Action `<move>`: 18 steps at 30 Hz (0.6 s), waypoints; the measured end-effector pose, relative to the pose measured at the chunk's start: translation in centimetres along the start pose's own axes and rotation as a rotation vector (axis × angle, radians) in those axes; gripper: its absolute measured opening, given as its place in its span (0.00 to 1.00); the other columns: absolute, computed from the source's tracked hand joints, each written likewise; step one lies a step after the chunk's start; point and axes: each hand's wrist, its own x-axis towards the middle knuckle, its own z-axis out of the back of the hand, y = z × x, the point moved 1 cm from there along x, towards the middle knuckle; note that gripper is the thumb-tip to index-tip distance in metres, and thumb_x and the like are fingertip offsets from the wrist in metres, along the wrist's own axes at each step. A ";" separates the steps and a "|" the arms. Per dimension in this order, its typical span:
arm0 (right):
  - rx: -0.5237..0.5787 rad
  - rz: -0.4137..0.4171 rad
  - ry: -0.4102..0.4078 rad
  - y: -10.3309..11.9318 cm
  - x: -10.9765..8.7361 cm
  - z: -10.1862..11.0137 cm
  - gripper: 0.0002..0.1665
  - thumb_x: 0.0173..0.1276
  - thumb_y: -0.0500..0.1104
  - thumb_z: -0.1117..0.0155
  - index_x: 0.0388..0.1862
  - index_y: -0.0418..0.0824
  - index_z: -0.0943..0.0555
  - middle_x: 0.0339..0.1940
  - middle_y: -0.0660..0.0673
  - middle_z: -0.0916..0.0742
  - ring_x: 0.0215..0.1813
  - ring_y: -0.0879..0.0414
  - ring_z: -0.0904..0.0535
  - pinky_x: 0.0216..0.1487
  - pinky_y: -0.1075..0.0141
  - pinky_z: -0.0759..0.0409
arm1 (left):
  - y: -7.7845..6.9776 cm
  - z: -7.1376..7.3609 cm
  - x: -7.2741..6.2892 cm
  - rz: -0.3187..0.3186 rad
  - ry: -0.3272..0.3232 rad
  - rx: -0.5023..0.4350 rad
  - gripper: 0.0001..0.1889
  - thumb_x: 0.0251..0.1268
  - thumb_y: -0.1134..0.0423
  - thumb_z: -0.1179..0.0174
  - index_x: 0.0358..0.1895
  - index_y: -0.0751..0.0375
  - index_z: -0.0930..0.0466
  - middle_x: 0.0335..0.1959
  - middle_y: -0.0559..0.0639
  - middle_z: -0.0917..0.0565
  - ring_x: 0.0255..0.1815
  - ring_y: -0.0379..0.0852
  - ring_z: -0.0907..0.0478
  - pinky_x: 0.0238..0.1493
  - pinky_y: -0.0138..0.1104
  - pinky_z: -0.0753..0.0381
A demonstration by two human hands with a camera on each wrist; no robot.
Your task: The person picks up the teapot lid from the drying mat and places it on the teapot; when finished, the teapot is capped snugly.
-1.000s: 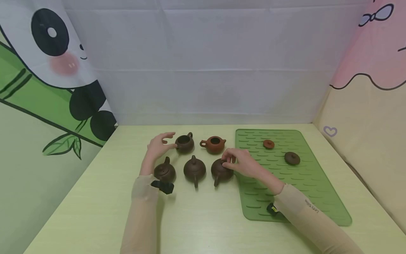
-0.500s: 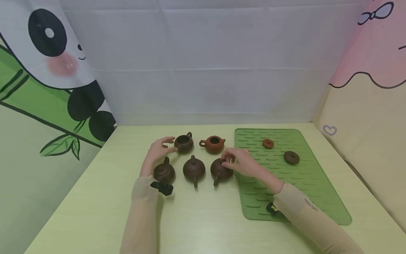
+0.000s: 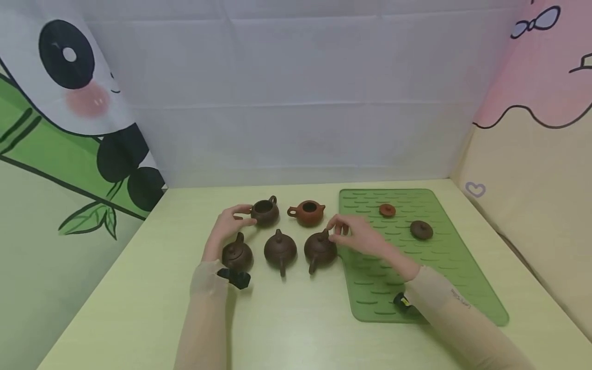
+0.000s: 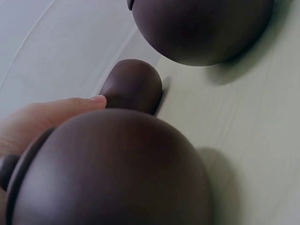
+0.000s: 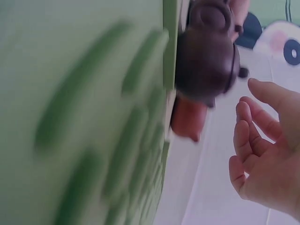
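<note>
In the head view my left hand (image 3: 229,221) is at the left side of a lidless dark brown teapot (image 3: 265,218), its thumb and fingers spread apart. The left wrist view shows a fingertip (image 4: 99,100) right at a dark teapot's edge, behind a larger lidded teapot (image 4: 117,173). My right hand (image 3: 358,235) is beside the lidded dark teapot (image 3: 320,252) at the mat's edge. In the right wrist view its thumb (image 5: 267,91) is just off the lid's knob (image 5: 243,72), and the other fingers are loosely curled around nothing.
Two more lidded dark teapots, one at front left (image 3: 238,257) and one in the middle (image 3: 280,249), stand on the table. A reddish lidless teapot (image 3: 309,215) is behind. The green mat (image 3: 388,267) bears a reddish lid (image 3: 387,210) and a dark lid (image 3: 421,230).
My right hand has let go of the lid knob and drawn slightly right. My left fingers have moved a little lower and closer to the lidless dark teapot. The head view has shifted slightly.
</note>
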 end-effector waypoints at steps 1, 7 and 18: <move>-0.001 -0.004 -0.010 -0.3 -0.3 0.5 0.10 0.66 0.43 0.32 0.46 0.44 0.18 0.30 0.51 0.16 0.33 0.61 0.25 0.33 0.70 0.28 | 0.0 0.0 -0.1 -0.002 -0.001 -0.003 0.30 0.64 0.57 0.35 0.69 0.57 0.29 0.67 0.61 0.23 0.65 0.65 0.26 0.65 0.53 0.27; -0.019 -0.069 -0.055 -2.4 -2.3 4.5 0.10 0.69 0.43 0.34 0.48 0.43 0.18 0.33 0.49 0.15 0.35 0.58 0.23 0.35 0.68 0.25 | -0.6 0.1 -0.3 0.001 0.006 -0.008 0.29 0.64 0.57 0.35 0.68 0.59 0.28 0.67 0.62 0.24 0.65 0.66 0.26 0.65 0.52 0.27; -0.104 -0.114 -0.165 -8.2 -6.9 10.5 0.17 0.70 0.39 0.37 0.56 0.37 0.19 0.41 0.42 0.14 0.41 0.57 0.22 0.46 0.61 0.23 | -0.9 0.4 -1.0 -0.001 0.002 -0.053 0.29 0.65 0.60 0.35 0.69 0.61 0.30 0.67 0.64 0.25 0.68 0.64 0.29 0.70 0.51 0.32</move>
